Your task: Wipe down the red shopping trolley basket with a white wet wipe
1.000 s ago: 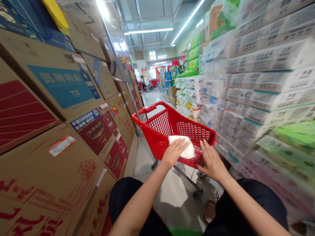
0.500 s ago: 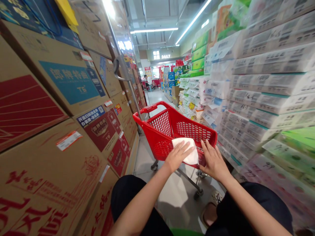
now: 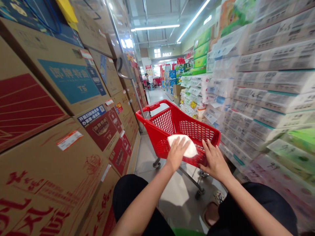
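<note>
A red plastic shopping cart [image 3: 155,137] with perforated sides stands in front of me. A white cloth [image 3: 191,150] lies against its near side, and my left hand [image 3: 177,154] holds it there under fairly straight fingers. The panel behind the cloth is partly hidden. To the right, my right hand [image 3: 215,163] rests at the cart's near right corner. Its fingers are spread on the red plastic and the thumb is apart from them. No separate object shows in that hand.
Stacked cardboard cartons [image 3: 71,82] line the left side. Plastic-wrapped white packs [image 3: 268,95] rise close on the right. A metal pole [image 3: 123,49] stands at the cartons' edge. My knees [image 3: 130,190] flank the cart's wheels [image 3: 199,192]. A person [image 3: 149,79] is far down the aisle.
My left hand and the white cloth have shifted slightly left and up along the cart's side. My right hand stays at the corner. The view has moved a little.
</note>
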`<action>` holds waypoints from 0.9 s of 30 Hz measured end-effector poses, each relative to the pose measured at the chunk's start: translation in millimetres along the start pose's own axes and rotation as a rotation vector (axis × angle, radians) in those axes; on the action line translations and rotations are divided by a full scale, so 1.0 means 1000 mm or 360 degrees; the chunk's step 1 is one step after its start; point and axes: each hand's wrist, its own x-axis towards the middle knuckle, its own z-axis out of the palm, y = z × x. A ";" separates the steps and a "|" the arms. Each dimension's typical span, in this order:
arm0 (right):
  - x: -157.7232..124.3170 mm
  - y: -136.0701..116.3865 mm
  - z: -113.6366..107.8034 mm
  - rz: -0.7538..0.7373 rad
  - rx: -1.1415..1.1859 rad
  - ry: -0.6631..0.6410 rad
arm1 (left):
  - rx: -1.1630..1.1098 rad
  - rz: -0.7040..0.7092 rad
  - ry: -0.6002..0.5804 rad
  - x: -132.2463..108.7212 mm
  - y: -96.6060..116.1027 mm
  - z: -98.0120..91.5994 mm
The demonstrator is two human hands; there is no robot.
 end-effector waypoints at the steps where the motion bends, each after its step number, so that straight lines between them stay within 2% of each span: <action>1: 0.000 0.002 -0.001 -0.0005 0.0000 -0.0014 | -0.0037 0.0073 -0.0002 -0.001 0.015 0.002; 3: -0.001 0.004 -0.003 -0.0012 -0.0006 -0.0051 | -0.0101 0.0229 -0.0027 -0.002 0.026 0.001; 4: -0.002 0.005 -0.005 -0.0008 -0.0012 -0.0065 | -0.0121 0.0304 -0.0056 -0.001 0.023 -0.002; 6: -0.003 0.006 -0.007 0.0015 -0.0025 -0.0069 | -0.0128 0.0383 -0.0117 0.003 0.002 -0.007; 9: -0.003 0.003 -0.010 0.0044 -0.0024 -0.0072 | -0.0052 0.0130 -0.0111 0.012 -0.040 -0.012; 11: -0.002 0.000 -0.009 0.0045 -0.0010 -0.0090 | 0.0017 -0.0054 -0.0084 0.016 -0.051 -0.011; 12: -0.001 -0.001 -0.009 0.0044 -0.0004 -0.0099 | 0.0043 -0.0114 -0.0065 0.017 -0.049 -0.008; 14: 0.000 -0.001 -0.007 0.0043 0.0002 -0.0104 | 0.0057 -0.0154 -0.0016 0.014 -0.030 -0.002; 18: 0.000 0.003 -0.004 0.0030 -0.0009 -0.0096 | -0.0056 0.0100 0.0044 0.002 0.029 0.006; 20: -0.002 0.005 -0.004 0.0035 -0.0026 -0.0097 | -0.0079 0.0234 0.0027 -0.003 0.041 0.004; 22: -0.002 0.006 -0.005 0.0049 -0.0044 -0.0094 | -0.0066 0.0338 -0.0029 -0.003 0.033 0.000; 24: -0.003 0.005 -0.006 0.0065 -0.0055 -0.0088 | -0.0036 0.0329 -0.0074 0.002 0.011 -0.004; 27: -0.001 0.001 -0.008 0.0078 -0.0058 -0.0097 | 0.0006 0.0015 -0.0042 0.012 -0.022 -0.006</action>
